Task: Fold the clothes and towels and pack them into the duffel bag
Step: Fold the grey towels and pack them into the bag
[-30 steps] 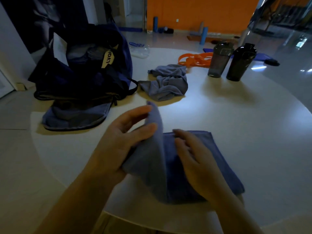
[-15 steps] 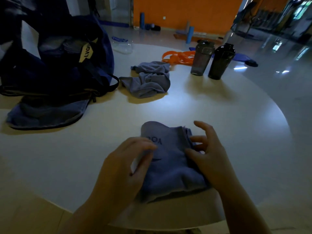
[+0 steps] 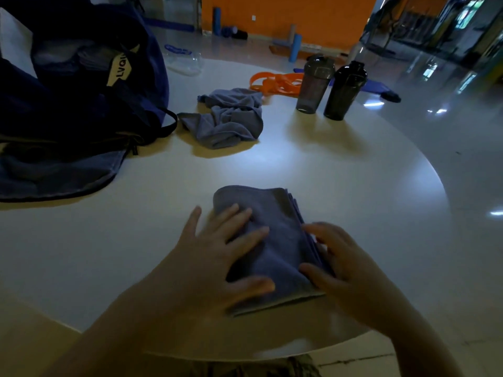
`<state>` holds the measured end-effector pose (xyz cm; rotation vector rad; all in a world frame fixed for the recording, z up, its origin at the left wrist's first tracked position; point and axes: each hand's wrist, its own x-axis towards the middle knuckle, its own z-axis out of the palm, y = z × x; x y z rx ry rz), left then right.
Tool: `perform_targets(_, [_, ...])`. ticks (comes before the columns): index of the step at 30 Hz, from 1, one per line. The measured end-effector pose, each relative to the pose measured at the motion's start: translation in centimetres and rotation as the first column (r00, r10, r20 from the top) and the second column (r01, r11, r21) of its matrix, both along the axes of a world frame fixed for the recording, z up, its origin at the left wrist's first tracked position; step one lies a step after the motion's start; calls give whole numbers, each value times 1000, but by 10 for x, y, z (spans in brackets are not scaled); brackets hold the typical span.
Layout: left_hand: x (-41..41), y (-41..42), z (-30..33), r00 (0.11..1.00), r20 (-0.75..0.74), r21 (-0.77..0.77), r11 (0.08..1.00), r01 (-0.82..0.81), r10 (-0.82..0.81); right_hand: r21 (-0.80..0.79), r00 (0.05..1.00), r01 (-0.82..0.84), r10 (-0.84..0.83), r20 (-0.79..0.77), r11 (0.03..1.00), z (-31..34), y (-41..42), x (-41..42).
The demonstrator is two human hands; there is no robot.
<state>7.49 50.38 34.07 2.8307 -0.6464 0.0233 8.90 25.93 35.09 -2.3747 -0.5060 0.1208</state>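
A folded blue towel (image 3: 275, 235) lies flat on the round white table (image 3: 353, 186) near its front edge. My left hand (image 3: 217, 257) lies on the towel's left half with spread, straight fingers pressing it down. My right hand (image 3: 345, 268) rests against the towel's right edge, where the layers stack, fingers loosely bent. A second blue-grey cloth (image 3: 228, 118) lies crumpled further back. The dark blue duffel bag (image 3: 76, 104) stands open at the far left, with folded fabric visible inside.
Two dark shaker bottles (image 3: 329, 88) stand at the back right, beside orange resistance bands (image 3: 275, 81). A clear plastic container (image 3: 185, 59) sits behind the bag. A blue garment (image 3: 54, 175) lies under the bag's front. The table's edge curves close on the right.
The towel's raised half has been laid over, making a narrower stack. My left hand has let go of the fabric and now lies flat on top; my right hand moved to the right edge.
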Motion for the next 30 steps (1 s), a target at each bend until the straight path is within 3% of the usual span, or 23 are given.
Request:
perform_targets(2, [21, 6, 11, 999, -16, -40, 998, -47, 47, -135, 998, 20, -12, 63, 991, -17, 2, -15])
perform_targets(6, [63, 0, 10, 993, -108, 111, 993, -41, 53, -121, 949, 204, -166, 269, 972, -32, 4, -33])
perform_targets(8, [67, 1, 0, 975, -214, 49, 998, -46, 55, -98, 902, 281, -228, 367, 955, -32, 0, -35])
perform_targets(10, [62, 4, -5, 976, -209, -67, 995, -68, 53, -129, 875, 313, -233, 424, 941, -26, -4, -32])
perform_targets(14, [29, 9, -4, 972, -157, 6, 984, -176, 175, -231, 953, 255, -204, 225, 939, -15, -16, -8])
perform_targets(16, [4, 11, 0, 966, -119, 25, 974, -227, 229, -277, 947, 251, -176, 268, 928, -13, -22, 13])
perform_targets(18, [-20, 13, 8, 984, 52, -62, 984, -164, 168, -310, 934, 282, -186, 305, 908, -9, -24, 36])
perform_targets(21, [-40, 16, 11, 967, 251, -146, 986, 85, -46, -309, 941, 303, -232, 247, 901, 2, -22, 58])
perform_targets(23, [-35, 15, 22, 966, 237, -239, 958, 161, -103, -206, 939, 300, -250, 238, 931, 11, -17, 57])
perform_targets(26, [-8, 9, 28, 976, 217, -339, 937, 87, -12, -199, 932, 344, -306, 196, 918, 15, -16, 37])
perform_targets(30, [21, -14, 6, 995, -14, -131, 986, -100, 99, -168, 940, 342, -338, 52, 925, 6, -18, -2])
